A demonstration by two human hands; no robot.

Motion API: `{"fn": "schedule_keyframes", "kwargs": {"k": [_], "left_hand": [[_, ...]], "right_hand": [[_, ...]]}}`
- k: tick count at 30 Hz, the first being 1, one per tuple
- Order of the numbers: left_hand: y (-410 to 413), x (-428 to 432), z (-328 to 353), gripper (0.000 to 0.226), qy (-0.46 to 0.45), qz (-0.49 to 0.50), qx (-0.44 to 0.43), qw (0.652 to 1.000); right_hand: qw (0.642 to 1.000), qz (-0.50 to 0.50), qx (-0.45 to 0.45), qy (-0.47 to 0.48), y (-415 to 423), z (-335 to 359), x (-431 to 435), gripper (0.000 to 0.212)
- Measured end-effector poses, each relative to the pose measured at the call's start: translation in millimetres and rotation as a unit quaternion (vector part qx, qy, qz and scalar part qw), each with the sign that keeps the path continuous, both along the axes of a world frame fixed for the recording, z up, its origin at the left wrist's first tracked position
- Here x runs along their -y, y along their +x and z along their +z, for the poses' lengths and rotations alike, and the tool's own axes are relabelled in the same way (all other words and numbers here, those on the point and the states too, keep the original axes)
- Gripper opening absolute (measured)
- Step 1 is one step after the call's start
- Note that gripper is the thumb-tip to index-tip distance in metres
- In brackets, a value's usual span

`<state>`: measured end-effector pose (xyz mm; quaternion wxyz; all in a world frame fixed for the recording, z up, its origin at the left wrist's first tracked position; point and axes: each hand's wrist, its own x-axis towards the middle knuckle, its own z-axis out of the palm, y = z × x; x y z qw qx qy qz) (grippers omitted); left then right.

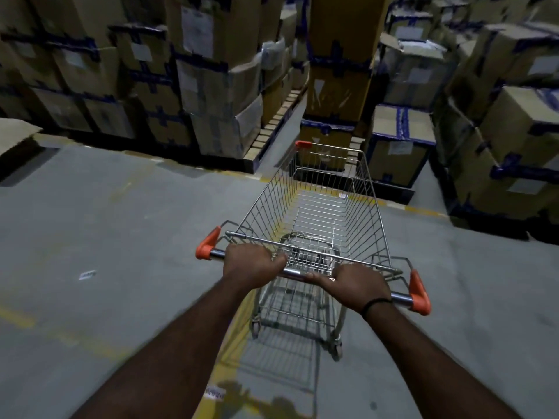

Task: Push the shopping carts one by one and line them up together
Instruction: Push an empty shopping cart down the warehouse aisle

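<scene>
A metal wire shopping cart (320, 207) with orange corner caps stands on the grey floor right in front of me, its basket empty and pointing away toward the boxes. My left hand (252, 263) grips the left part of its chrome handle bar (295, 272). My right hand (355, 285) grips the right part of the same bar, a black band on its wrist. No other cart is in view.
Stacks of taped cardboard boxes (211, 86) on pallets stand ahead on the left, centre and right, with a narrow aisle (281, 128) between them. Grey concrete floor (106, 237) with faded yellow lines spreads to my left. A paper scrap (87, 275) lies on it.
</scene>
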<state>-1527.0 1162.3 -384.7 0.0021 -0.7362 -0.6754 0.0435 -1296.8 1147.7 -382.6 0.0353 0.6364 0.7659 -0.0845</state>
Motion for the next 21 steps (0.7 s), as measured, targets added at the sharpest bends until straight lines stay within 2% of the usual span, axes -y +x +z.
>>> {"fn": "schedule_keyframes", "kwargs": {"k": [12, 21], "left_hand": [[-17.1, -40.1, -4.5, 0.078, -0.003, -0.01, 0.016, 1.0], [-17.2, -36.0, 6.9, 0.067, -0.061, 0.001, 0.056, 0.997]], "right_hand": [[0.999, -0.032, 0.011, -0.007, -18.4, -3.2, -29.3, 0.098], [0.998, -0.062, -0.004, -0.007, -26.5, -3.2, -19.2, 0.099]]}}
